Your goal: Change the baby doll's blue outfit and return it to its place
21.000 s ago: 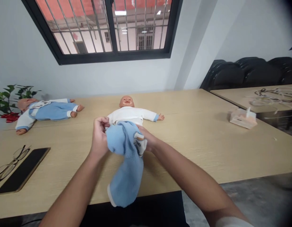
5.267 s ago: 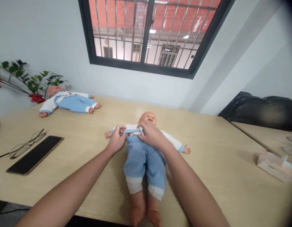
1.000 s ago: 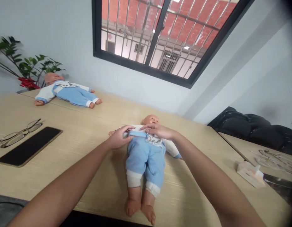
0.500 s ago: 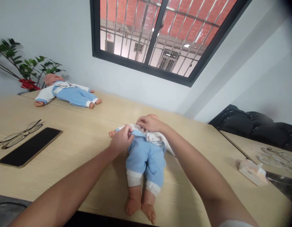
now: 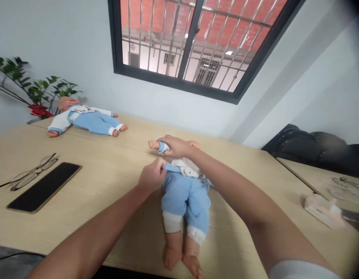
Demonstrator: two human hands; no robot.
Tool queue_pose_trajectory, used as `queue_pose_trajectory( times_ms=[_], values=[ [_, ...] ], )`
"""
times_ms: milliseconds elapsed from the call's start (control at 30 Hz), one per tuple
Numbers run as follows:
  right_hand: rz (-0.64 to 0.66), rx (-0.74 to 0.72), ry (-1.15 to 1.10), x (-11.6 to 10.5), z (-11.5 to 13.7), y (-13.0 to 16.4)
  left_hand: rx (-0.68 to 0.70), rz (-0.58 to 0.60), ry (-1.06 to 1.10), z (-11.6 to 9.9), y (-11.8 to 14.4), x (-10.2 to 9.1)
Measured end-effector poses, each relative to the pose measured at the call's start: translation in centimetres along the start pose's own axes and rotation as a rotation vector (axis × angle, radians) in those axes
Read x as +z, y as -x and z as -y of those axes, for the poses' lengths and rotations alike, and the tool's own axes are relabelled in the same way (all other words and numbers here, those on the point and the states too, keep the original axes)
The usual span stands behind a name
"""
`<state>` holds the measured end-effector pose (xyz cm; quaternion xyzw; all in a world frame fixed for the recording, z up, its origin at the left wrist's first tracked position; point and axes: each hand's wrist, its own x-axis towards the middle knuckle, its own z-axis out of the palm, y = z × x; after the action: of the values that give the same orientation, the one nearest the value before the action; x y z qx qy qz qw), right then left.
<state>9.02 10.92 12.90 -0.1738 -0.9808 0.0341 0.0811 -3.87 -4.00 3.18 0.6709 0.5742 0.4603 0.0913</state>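
In the head view, a baby doll [image 5: 185, 193] was laid on its back near the front edge of a long wooden table [image 5: 109, 186], feet toward the camera, dressed in blue overalls [image 5: 183, 195]. The left hand [image 5: 152, 178] was closed in a pinch on the blue strap at the doll's chest. The right hand [image 5: 175, 146] was stretched across the doll, its fingers wrapped around the raised doll arm by the wrist cuff. A second doll [image 5: 85, 120] was seen further back by a plant [image 5: 37, 91]; glasses [image 5: 31, 176], a phone [image 5: 44, 188] and a small box [image 5: 323, 209] were left on the tables
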Motion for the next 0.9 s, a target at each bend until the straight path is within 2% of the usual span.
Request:
queue_pose_trajectory(
  times_ms=[67, 167, 333, 433, 533, 600, 667, 833, 900],
  values=[
    [-0.047, 0.009, -0.008, -1.7, 0.2, 2.5, 0.017, -0.033, 0.037, 0.2, 0.2, 0.3],
    [-0.034, 0.019, 0.029, -3.2, 1.2, 5.8, 0.043, -0.098, 0.123, 0.4, 0.5, 0.8],
    [0.074, 0.016, 0.237, -3.3, 3.4, 7.7, 0.003, -0.213, 0.28, 0.3, 0.7, 1.3],
    [0.149, 0.024, 0.345, -2.5, 4.1, 7.4, -0.053, -0.155, 0.305, 1.1, -0.1, 0.9],
    [0.205, -0.015, 0.32, -1.7, 4.3, 7.0, -0.08, -0.053, 0.194, 2.8, -1.3, 0.0],
    [0.208, -0.025, 0.196, -1.4, 4.2, 6.5, -0.08, -0.021, 0.113, 3.9, -2.0, -0.4],
    [0.198, 0.019, -0.033, -1.1, 4.3, 5.6, -0.075, -0.016, 0.072, 4.3, -2.3, -0.4],
    [0.232, 0.318, -0.732, -0.5, 4.6, 2.9, -0.072, -0.032, 0.012, 3.2, -2.1, -0.4],
    [0.173, 0.445, -0.896, -0.2, 4.5, 2.3, -0.099, -0.01, 0.017, 2.5, -2.0, -1.1]
  ],
)
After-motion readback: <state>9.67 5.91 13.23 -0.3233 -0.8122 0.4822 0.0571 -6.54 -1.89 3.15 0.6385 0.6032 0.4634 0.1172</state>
